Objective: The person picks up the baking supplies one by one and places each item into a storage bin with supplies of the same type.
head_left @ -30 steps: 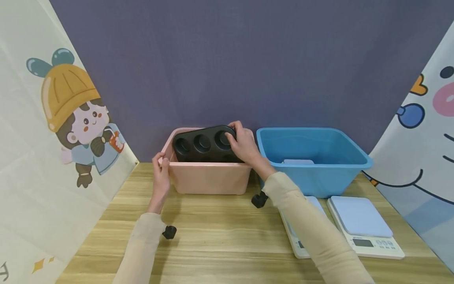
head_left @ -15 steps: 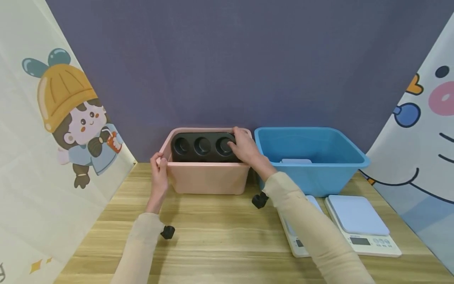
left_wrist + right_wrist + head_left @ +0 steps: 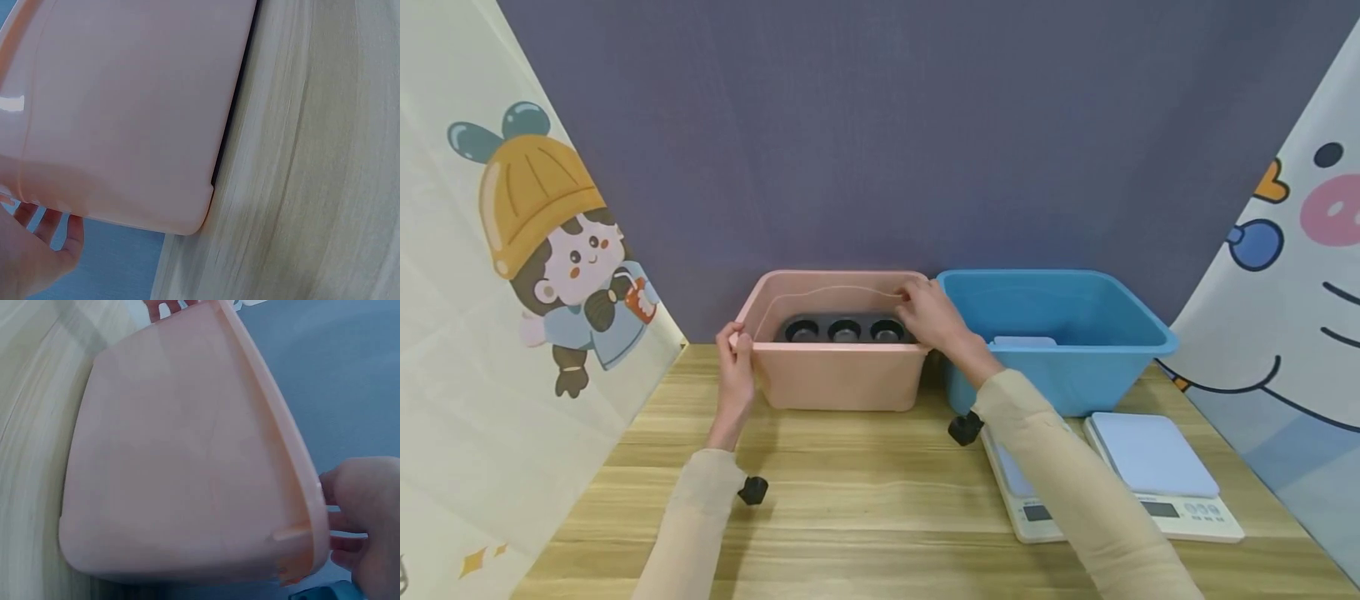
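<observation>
A black muffin pan lies low inside the pink plastic bin, with three cups showing above the front rim and the rest hidden behind it. My left hand grips the bin's left end at the rim, thumb toward me; in the left wrist view its fingers meet the bin's end wall. Over the right end of the bin hovers my right hand, fingers loosely bent, above the pan and apart from it. In the right wrist view, that hand is beside the bin's rim, holding nothing.
To the right of the pink bin stands a blue bin with a pale flat item inside. Two white kitchen scales, one at the right and one partly under my right sleeve, lie on the wooden table. A dark backdrop rises behind.
The muffin pan has gone from standing tilted above the rim, held by my right hand, down into the pink bin. My right hand has let go and shifted right. The left has stayed.
</observation>
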The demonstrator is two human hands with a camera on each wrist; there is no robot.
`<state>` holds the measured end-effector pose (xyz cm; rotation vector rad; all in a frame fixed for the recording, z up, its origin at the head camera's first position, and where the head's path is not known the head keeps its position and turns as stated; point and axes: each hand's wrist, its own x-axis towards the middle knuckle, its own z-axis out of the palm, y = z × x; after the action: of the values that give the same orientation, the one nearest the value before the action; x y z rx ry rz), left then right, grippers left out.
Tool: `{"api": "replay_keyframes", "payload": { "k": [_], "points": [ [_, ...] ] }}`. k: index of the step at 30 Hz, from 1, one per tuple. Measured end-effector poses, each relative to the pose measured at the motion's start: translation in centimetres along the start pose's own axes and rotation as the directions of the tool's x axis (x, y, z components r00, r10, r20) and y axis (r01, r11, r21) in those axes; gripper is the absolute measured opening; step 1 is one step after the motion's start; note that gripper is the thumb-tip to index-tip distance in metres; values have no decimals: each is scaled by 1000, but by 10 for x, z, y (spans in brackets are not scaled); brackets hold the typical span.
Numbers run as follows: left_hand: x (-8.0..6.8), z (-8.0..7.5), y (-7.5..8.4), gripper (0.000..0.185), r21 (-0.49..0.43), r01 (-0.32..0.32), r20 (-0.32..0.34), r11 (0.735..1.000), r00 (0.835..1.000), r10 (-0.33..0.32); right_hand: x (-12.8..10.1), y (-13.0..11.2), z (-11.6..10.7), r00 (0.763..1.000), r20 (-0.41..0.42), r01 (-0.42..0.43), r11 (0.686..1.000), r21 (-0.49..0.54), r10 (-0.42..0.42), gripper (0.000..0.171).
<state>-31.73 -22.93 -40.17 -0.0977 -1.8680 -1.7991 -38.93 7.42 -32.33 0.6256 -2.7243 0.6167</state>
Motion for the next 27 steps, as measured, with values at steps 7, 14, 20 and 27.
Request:
{"api": "replay_keyframes", "payload": {
  "k": [7, 14, 20, 27],
  "points": [
    [14, -1, -30, 39, -6, -5, -21, 1000, 1000, 5, -7, 0, -14, 1000, -17, 6, 991, 133, -4, 30],
    [16, 1, -37, 38, -13, -15, -57, 1000, 998, 15, -19, 2, -29, 999, -24, -18, 991, 132, 21, 32],
    [15, -1, -34, 38, -30, -7, -39, 1000, 999, 6, -29, 6, -38, 999, -41, -26, 986, 167, 34, 35],
    [3, -2, -7, 39, -5, 5, -16, 1000, 1000, -5, -39, 13, -45, 996, -60, -58, 983, 173, 69, 38]
  ]
}}
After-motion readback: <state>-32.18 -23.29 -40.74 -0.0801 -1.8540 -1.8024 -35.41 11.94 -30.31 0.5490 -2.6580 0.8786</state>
